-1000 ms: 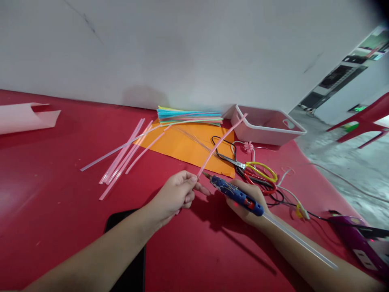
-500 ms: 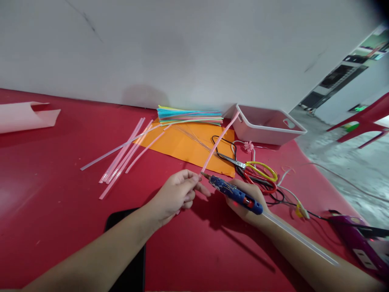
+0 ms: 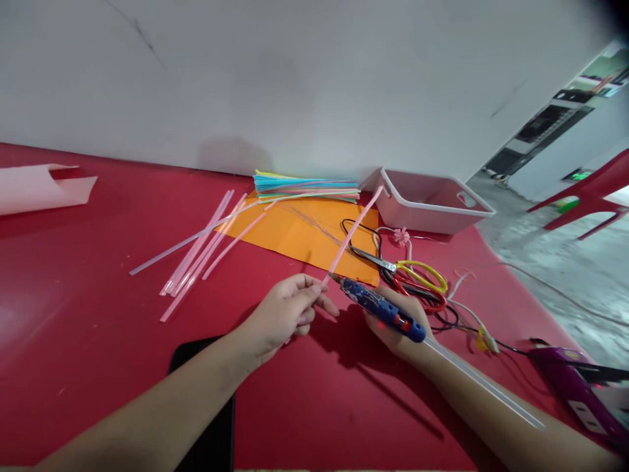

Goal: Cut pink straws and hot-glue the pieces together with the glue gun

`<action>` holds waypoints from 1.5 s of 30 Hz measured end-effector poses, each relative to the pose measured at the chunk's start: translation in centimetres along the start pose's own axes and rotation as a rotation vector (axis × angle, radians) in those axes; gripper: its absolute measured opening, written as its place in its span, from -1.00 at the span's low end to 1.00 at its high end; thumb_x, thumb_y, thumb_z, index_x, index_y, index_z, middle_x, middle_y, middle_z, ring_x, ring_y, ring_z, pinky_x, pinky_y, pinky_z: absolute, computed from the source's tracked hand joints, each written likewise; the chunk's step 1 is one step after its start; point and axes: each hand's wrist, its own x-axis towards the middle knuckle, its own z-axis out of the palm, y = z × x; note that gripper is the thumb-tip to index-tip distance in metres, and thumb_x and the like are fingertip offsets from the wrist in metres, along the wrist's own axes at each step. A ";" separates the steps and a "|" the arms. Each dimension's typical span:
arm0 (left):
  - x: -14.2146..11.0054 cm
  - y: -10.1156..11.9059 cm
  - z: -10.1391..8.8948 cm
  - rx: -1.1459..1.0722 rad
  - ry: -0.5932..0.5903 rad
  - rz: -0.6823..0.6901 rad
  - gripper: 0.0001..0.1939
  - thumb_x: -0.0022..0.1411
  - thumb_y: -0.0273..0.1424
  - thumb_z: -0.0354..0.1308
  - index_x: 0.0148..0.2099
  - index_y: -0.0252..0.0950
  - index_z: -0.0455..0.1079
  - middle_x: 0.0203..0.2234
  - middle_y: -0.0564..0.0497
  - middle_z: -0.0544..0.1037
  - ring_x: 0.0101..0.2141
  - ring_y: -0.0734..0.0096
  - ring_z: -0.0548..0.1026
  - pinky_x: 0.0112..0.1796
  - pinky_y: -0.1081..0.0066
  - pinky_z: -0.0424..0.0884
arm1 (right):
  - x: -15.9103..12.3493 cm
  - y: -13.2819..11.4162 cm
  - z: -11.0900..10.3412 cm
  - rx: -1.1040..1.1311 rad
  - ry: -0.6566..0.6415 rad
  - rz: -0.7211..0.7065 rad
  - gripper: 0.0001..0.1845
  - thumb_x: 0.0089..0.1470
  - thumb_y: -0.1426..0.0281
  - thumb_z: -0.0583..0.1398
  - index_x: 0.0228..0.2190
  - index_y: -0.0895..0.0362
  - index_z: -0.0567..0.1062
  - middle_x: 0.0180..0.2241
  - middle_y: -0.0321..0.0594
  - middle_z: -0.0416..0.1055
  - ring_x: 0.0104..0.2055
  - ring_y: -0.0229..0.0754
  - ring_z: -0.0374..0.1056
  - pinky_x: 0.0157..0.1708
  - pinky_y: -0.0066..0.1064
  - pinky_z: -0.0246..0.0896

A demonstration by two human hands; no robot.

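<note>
Step in hand: glue appears to be being put onto a pink pipe cleaner (image 3: 354,231) near its held end; no bead of glue can be made out.
Left hand: the pipe cleaner is pinched between thumb and forefinger of the left hand (image 3: 293,308), the other fingers loosely bent.
Right hand: the blue glue gun (image 3: 376,305) is gripped by the right hand (image 3: 405,331), its fingers partly hidden, so whether the trigger is pressed cannot be told.
Pipe cleaner: it is held above the red worktop (image 3: 98,367), slanted up and away towards the pink box (image 3: 417,216); whether the box is touched by its far end cannot be told.
Nozzle: it is brought right up to the strip, just beside the pinching fingertips; contact cannot be confirmed.
Next move: a steady pinch and a small, even shift of the nozzle seem to be called for, with fingertips kept off the hot tip.
Close by: scissors (image 3: 420,278) are laid beyond the right hand, their blades over an orange sheet (image 3: 299,236).
Glue gun marking: only pale smears are seen on the barrel; no brand can be read.
Purple power strip: no lettering can be read on the power strip (image 3: 560,380).
Green sign: the lit sign (image 3: 582,176) in the background is too small to be read.
</note>
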 end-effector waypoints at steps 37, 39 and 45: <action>0.0 -0.5 -0.2 0.089 -0.001 0.086 -0.87 0.35 -0.36 0.04 -0.28 -0.27 0.27 -0.57 0.00 0.55 -0.72 0.67 -0.01 -0.69 0.56 -0.06 | 0.3 -1.4 -0.7 -0.008 -0.108 -0.109 -0.93 0.05 0.48 0.18 -0.36 0.09 0.45 -0.56 -0.37 0.41 -0.60 -0.34 0.27 -0.58 -0.52 0.16; 0.1 -0.6 -0.3 0.093 -0.003 0.093 -0.87 0.34 -0.36 0.06 -0.28 -0.27 0.28 -0.57 0.01 0.55 -0.72 0.67 0.00 -0.68 0.55 -0.05 | 0.3 -1.3 -0.6 -0.015 -0.098 -0.116 -0.92 0.05 0.49 0.18 -0.36 0.09 0.44 -0.55 -0.37 0.42 -0.59 -0.35 0.28 -0.58 -0.53 0.17; 0.3 -0.7 -0.4 0.109 0.013 0.119 -0.83 0.30 -0.30 0.13 -0.30 -0.28 0.29 -0.52 -0.04 0.60 -0.72 0.67 0.03 -0.67 0.53 -0.06 | 0.2 -1.0 -0.5 -0.034 -0.063 -0.097 -0.95 0.04 0.47 0.19 -0.39 0.09 0.42 -0.57 -0.36 0.41 -0.59 -0.33 0.29 -0.56 -0.52 0.20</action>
